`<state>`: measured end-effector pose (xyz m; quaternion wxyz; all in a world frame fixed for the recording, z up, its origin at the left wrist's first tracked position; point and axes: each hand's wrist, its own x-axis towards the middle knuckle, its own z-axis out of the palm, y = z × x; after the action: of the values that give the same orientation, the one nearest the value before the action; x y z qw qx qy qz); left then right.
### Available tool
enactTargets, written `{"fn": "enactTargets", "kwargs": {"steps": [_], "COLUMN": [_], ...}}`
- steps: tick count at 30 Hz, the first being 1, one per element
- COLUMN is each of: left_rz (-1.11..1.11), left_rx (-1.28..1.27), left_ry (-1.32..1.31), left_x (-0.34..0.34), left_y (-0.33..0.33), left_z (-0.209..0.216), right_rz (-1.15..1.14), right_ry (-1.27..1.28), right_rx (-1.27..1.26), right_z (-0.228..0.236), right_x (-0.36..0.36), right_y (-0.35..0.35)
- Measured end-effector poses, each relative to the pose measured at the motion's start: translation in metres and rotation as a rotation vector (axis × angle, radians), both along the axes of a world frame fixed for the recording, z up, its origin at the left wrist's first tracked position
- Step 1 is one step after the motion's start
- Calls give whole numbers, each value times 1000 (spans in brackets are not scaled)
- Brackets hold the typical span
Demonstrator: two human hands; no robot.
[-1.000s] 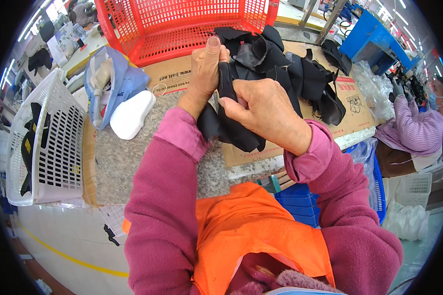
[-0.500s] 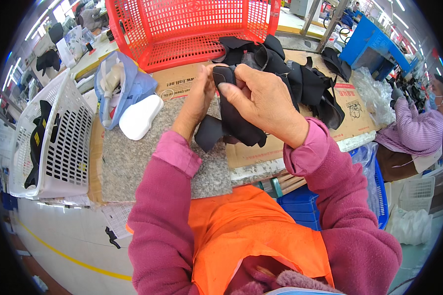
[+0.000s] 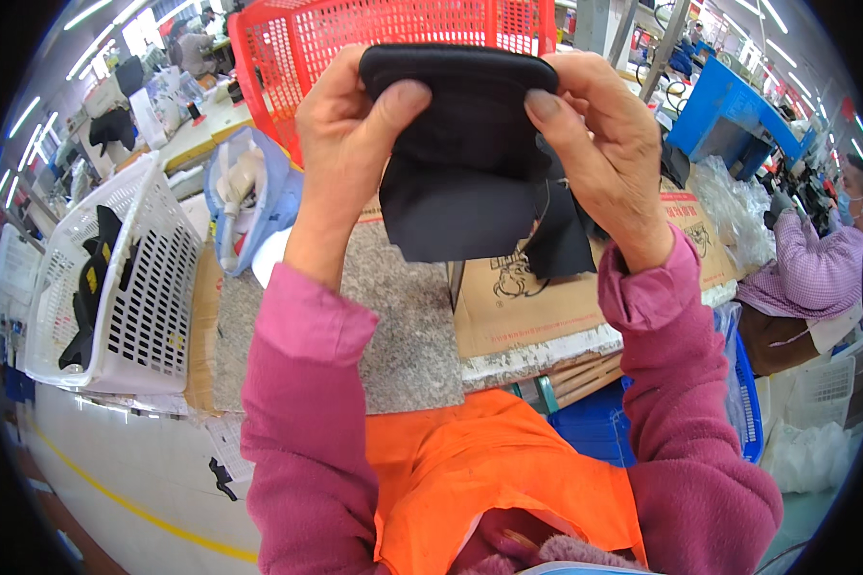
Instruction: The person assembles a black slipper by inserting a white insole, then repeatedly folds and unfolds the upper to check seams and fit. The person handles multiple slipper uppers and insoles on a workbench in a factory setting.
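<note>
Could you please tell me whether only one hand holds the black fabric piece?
No, the left hand and right hand both grip the black fabric piece near its top edge.

I hold my left hand [image 3: 345, 120] and right hand [image 3: 612, 139] apart in the upper middle of the frame, both pinching, thumbs angled inward and fingers curled, partly hidden. My sleeved left forearm [image 3: 307, 393] and right forearm [image 3: 681, 359] rise from the lower edge, wrists bare.
</note>
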<state>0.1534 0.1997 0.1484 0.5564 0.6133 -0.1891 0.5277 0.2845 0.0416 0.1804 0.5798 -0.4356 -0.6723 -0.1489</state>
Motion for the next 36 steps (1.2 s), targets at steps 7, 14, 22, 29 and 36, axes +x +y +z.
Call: {"fn": "enactTargets", "kwargs": {"steps": [7,14,22,29,36], "left_rz": [559,505,600,739,994], "left_rx": [324,91,-112,-47,71], "left_ry": [175,369,595,659,595], "left_x": [-88,-149,-202,-229,-239], "left_y": [-64,-115,-140,-157,-166], "left_z": [29,33,-10,-38,-63], "right_rz": [123,516,716,694,718], "right_ry": [-71,223,360,337,294], "right_rx": [-134,-262,-593,-600,-739], "right_z": [10,2,-50,-84,-95], "right_x": [-33,-78,-122,-154,-164], "right_y": [-42,-39,-33,-29,-35]}}
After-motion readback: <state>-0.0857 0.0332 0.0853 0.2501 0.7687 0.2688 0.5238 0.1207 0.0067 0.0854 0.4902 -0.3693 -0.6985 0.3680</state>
